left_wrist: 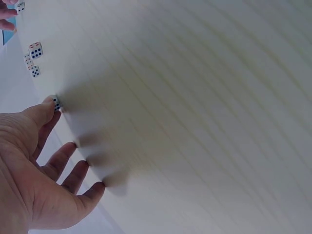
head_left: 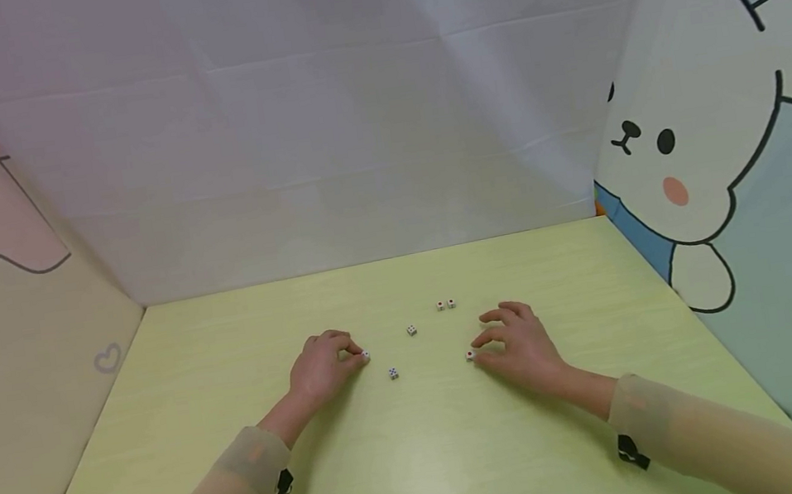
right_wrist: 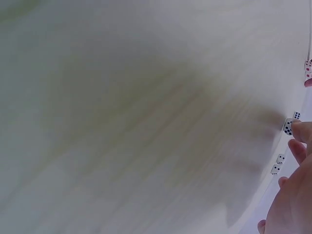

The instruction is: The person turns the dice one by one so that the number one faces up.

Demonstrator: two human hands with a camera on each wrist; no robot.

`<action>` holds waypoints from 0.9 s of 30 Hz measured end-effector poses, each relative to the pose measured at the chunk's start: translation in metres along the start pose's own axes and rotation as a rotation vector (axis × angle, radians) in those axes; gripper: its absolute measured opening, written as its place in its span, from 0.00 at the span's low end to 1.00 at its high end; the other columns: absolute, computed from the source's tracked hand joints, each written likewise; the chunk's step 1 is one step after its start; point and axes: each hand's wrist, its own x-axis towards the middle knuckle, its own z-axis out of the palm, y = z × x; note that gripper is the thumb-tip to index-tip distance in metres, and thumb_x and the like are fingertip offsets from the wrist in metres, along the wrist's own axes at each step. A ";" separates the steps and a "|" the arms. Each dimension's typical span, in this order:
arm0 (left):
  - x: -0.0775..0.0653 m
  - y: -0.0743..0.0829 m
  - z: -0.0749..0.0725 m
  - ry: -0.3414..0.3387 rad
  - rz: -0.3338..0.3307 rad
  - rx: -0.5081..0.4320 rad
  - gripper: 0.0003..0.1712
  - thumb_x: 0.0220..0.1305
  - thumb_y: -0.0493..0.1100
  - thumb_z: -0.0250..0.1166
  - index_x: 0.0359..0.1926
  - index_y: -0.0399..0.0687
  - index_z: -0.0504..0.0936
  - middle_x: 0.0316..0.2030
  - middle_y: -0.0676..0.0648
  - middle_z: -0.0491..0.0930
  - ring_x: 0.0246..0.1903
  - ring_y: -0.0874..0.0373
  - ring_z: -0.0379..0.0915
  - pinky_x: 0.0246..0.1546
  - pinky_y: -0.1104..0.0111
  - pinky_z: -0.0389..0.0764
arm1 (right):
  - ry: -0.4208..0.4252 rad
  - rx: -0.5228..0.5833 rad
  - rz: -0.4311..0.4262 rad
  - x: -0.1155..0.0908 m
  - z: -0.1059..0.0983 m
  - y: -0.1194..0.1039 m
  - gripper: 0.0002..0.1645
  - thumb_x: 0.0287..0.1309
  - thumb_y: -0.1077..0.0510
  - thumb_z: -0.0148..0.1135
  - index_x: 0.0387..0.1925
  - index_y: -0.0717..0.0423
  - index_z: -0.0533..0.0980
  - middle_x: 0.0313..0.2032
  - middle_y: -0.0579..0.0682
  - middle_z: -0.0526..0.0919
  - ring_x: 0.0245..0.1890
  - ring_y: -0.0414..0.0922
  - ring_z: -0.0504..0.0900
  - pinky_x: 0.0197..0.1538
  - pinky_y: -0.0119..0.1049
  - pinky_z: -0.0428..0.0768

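Observation:
My left hand (head_left: 322, 369) pinches a small white die (head_left: 366, 354) between thumb and index finger, low over the table. In the left wrist view that die (left_wrist: 56, 103) shows dark pips, and the other fingers spread apart below it. My right hand (head_left: 522, 350) is at another white die (head_left: 470, 356), which has a red pip on top. The right thumb tip appears to touch this die (right_wrist: 288, 126) in the right wrist view, while the index finger looks apart from it. Between the hands lie a die (head_left: 393, 373) and, farther back, another die (head_left: 411, 330).
Two dice, a left one (head_left: 440, 305) and a right one (head_left: 451, 303), sit side by side toward the back. A pale yellow table (head_left: 424, 460) carries everything. Behind it hangs a white cloth (head_left: 337, 138); printed panels, one with a rabbit (head_left: 700, 157), flank both sides.

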 end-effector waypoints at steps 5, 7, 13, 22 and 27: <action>0.000 0.000 0.000 -0.002 0.000 0.006 0.06 0.67 0.52 0.71 0.39 0.58 0.90 0.63 0.43 0.77 0.62 0.37 0.69 0.52 0.47 0.79 | -0.006 -0.003 0.007 0.000 0.001 -0.002 0.07 0.52 0.51 0.80 0.35 0.43 0.90 0.57 0.53 0.81 0.68 0.60 0.64 0.66 0.63 0.64; 0.000 0.001 0.000 -0.003 0.001 0.006 0.07 0.67 0.52 0.71 0.39 0.57 0.90 0.63 0.43 0.77 0.62 0.37 0.69 0.51 0.47 0.79 | -0.006 -0.003 0.009 0.001 0.001 -0.003 0.07 0.53 0.51 0.79 0.35 0.43 0.90 0.57 0.53 0.81 0.68 0.61 0.64 0.67 0.63 0.64; 0.001 0.001 0.000 0.006 0.006 0.004 0.06 0.67 0.51 0.71 0.38 0.57 0.89 0.63 0.43 0.78 0.61 0.38 0.70 0.51 0.48 0.79 | 0.006 0.013 0.006 0.001 0.001 -0.003 0.05 0.52 0.52 0.79 0.33 0.42 0.89 0.57 0.53 0.81 0.68 0.60 0.63 0.66 0.64 0.64; 0.001 -0.001 0.001 0.008 0.010 0.000 0.06 0.67 0.51 0.71 0.38 0.57 0.89 0.62 0.43 0.78 0.62 0.39 0.70 0.51 0.48 0.79 | 0.006 0.014 0.011 0.002 0.004 -0.002 0.05 0.52 0.52 0.80 0.31 0.41 0.89 0.57 0.53 0.81 0.69 0.61 0.63 0.66 0.64 0.63; 0.001 -0.001 0.001 0.009 0.009 0.002 0.06 0.67 0.52 0.71 0.39 0.57 0.89 0.63 0.43 0.78 0.62 0.39 0.70 0.52 0.48 0.79 | 0.009 0.017 0.009 0.001 0.004 -0.003 0.05 0.52 0.52 0.80 0.30 0.41 0.89 0.56 0.54 0.81 0.69 0.61 0.63 0.66 0.64 0.63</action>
